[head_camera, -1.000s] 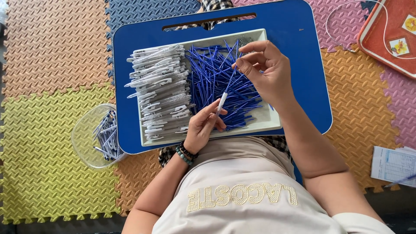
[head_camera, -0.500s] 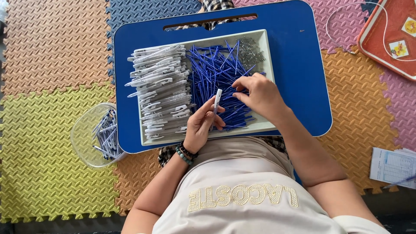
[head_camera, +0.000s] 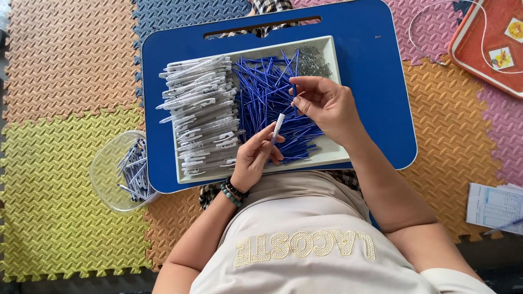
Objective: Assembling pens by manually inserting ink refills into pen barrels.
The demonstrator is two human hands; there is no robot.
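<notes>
At the centre of the head view, the left hand point(head_camera: 256, 158) pinches a white pen barrel point(head_camera: 278, 126) upright while the right hand point(head_camera: 327, 106) grips a blue refill point(head_camera: 295, 90) (both over the white tray point(head_camera: 333, 155)).

Red tray point(head_camera: 482, 46), paper sheet point(head_camera: 493, 207), foam mats point(head_camera: 65, 71)

We see two small square yellow-and-white labels point(head_camera: 506, 46) on the red tray point(head_camera: 468, 43) at the floor mat's upper right corner, and a white printed paper sheet point(head_camera: 493, 207) near its right edge.
</notes>
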